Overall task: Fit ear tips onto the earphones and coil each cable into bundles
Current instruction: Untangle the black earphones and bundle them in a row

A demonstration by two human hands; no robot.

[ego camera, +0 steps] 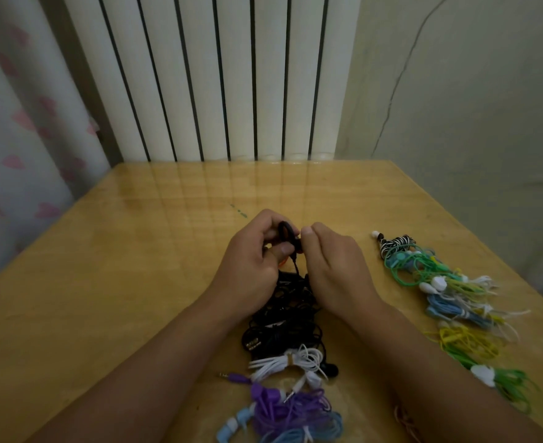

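My left hand (252, 260) grips a black earphone (285, 232) with an ear hook, held above the table. My right hand (331, 266) pinches the same earphone at its lower end, where the thin black cable (295, 266) drops down. That cable runs into a tangled heap of black earphones (283, 318) lying between my wrists. No ear tip is visible; my fingers hide the earpiece.
A white coiled earphone bundle (287, 362) and purple and blue earphones (292, 414) lie near the wooden table's (120, 266) front. A row of coiled bundles (449, 295), striped, green, blue, yellow and white, runs along the right side. A white radiator (219, 75) stands behind.
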